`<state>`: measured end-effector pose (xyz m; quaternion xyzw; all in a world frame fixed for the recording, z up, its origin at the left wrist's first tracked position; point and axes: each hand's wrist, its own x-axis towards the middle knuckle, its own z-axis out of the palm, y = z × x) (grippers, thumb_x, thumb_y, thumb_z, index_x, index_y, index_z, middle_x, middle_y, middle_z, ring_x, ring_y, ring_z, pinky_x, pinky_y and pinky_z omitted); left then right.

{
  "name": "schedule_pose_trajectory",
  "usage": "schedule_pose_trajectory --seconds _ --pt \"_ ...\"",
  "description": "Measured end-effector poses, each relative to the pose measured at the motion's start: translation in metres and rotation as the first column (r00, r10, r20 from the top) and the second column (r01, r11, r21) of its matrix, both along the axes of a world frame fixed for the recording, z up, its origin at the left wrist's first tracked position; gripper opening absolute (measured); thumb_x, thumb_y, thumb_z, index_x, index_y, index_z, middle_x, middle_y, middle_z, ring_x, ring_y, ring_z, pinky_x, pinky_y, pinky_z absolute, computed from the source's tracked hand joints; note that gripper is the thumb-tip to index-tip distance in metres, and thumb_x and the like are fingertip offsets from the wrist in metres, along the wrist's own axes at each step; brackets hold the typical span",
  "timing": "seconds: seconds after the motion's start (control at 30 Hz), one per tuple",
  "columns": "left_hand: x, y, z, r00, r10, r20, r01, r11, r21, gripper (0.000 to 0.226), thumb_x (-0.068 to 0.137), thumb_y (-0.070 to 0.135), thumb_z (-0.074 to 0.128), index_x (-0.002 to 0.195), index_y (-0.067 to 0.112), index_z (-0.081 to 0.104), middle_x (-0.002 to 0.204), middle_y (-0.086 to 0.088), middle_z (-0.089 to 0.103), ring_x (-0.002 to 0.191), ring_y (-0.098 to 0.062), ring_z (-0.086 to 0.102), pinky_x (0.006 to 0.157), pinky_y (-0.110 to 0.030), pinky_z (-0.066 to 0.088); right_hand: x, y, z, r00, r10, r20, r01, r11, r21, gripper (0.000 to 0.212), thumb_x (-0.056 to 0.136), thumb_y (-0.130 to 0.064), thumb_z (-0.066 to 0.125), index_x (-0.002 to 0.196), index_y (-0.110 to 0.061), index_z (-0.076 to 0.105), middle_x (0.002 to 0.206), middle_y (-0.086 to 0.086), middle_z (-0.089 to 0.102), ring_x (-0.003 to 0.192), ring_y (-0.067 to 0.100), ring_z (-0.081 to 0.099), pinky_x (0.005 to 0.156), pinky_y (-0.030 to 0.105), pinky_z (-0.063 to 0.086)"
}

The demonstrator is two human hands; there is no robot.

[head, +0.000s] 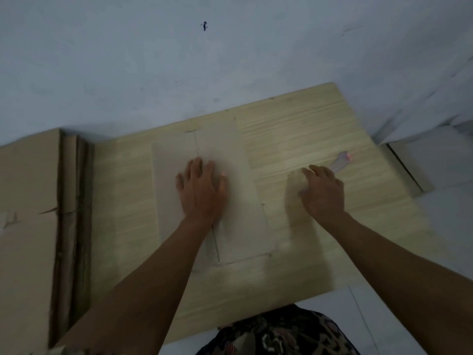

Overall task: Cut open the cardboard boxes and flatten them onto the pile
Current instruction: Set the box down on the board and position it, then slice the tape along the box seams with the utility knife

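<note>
Wooden board [294,129] bears unmarked flattened box [238,201] under left hand [201,190].

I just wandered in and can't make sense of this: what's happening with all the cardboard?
A person is flattening cardboard boxes on a wooden board laid on the floor. Their left hand presses flat on a cardboard box lying in the middle of the board. Their right hand is open and empty, blurred, beside a small blurred tool, probably the cutter. A pile of flattened cardboard sits to the left.
</note>
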<state>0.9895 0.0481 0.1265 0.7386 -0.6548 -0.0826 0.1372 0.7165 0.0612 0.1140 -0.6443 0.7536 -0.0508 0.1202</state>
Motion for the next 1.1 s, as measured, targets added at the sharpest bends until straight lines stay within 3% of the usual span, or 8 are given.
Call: schedule_pose_trajectory --seconds 0.13,0.33,0.43,0.53,0.63,0.73,0.93,1.1 --pt "-0.01 -0.013 -0.009 0.998 0.041 0.056 -0.036 0.996 -0.077 0.046 0.088 0.048 0.049 0.122 0.019 0.062 0.136 -0.011 0.055 0.129 -0.034 0.048 0.109 -0.054 0.033 -0.032 -0.024 -0.011 0.981 0.155 -0.114 -0.125 0.964 0.233 0.05 0.093 -0.019 0.058 0.142 -0.02 0.051 0.15 0.005 0.048 0.142 0.028 0.036 0.111 0.046 0.034" --pt "-0.012 -0.019 -0.01 0.993 0.107 0.053 -0.098 0.985 -0.141 0.026 0.09 0.031 0.061 0.113 0.021 0.066 0.121 -0.008 0.058 0.115 -0.034 0.05 0.099 -0.05 0.037 -0.04 -0.032 -0.029 0.949 0.243 -0.2 -0.219 0.966 0.137 0.026 0.087 -0.012 0.056 0.109 -0.017 0.068 0.116 0.005 0.064 0.119 0.03 0.05 0.098 0.046 0.034" --pt "0.001 -0.025 -0.008 0.997 0.072 0.023 -0.068 0.986 -0.149 0.027 0.09 0.023 0.056 0.113 0.022 0.07 0.114 -0.008 0.058 0.108 -0.035 0.051 0.093 -0.048 0.039 -0.033 -0.039 -0.038 0.962 0.248 -0.111 -0.249 0.968 0.006 0.018 0.086 -0.012 0.06 0.103 -0.016 0.067 0.106 0.008 0.063 0.104 0.033 0.059 0.103 0.06 0.035" --pt "0.027 -0.042 -0.004 0.999 -0.034 0.022 0.036 0.991 -0.128 0.037 0.088 0.027 0.051 0.118 0.018 0.071 0.109 -0.011 0.06 0.102 -0.038 0.055 0.085 -0.047 0.043 -0.01 -0.046 -0.028 0.947 0.265 0.181 -0.253 0.964 -0.085 0.023 0.098 -0.022 0.051 0.115 -0.012 0.063 0.113 0.01 0.057 0.083 0.033 0.063 0.075 0.04 0.051" --pt "0.054 -0.063 0.002 0.988 -0.128 0.08 0.135 0.988 -0.081 0.055 0.081 0.051 0.051 0.123 0.019 0.067 0.119 -0.011 0.058 0.112 -0.036 0.055 0.092 -0.047 0.042 0.028 -0.062 -0.002 0.859 0.253 0.445 -0.212 0.967 -0.14 0.027 0.102 -0.021 0.052 0.125 -0.013 0.064 0.112 0.005 0.06 0.089 0.024 0.063 0.077 0.038 0.053" --pt "0.074 -0.086 0.006 0.983 -0.168 0.08 0.166 0.986 0.03 0.073 0.079 0.071 0.062 0.136 0.027 0.051 0.152 -0.009 0.041 0.146 -0.032 0.032 0.117 -0.055 0.021 0.073 -0.081 0.027 0.749 0.101 0.655 -0.025 0.992 -0.125 0.025 0.104 -0.018 0.049 0.101 -0.008 0.072 0.086 0.009 0.07 0.076 0.025 0.068 0.072 0.044 0.056" --pt "0.113 -0.114 0.008 0.968 -0.252 -0.01 0.252 0.966 0.054 0.061 0.088 0.058 0.034 0.138 0.034 0.059 0.147 -0.003 0.051 0.136 -0.032 0.045 0.106 -0.056 0.034 0.158 -0.111 0.076 0.299 -0.386 0.873 0.2 0.92 0.338 0.024 0.095 -0.015 0.056 0.085 -0.002 0.073 0.072 0.011 0.071 0.057 0.016 0.069 0.047 0.027 0.053" --pt "0.126 -0.122 0.001 0.961 -0.274 0.038 0.273 0.962 0.031 0.067 0.086 0.053 0.043 0.144 0.022 0.054 0.136 -0.01 0.054 0.126 -0.033 0.049 0.099 -0.055 0.036 0.197 -0.115 0.07 0.709 -0.141 0.691 -0.07 0.961 0.268 0.012 0.078 -0.014 0.062 0.084 -0.006 0.068 0.085 0.011 0.072 0.081 0.026 0.071 0.071 0.039 0.06"
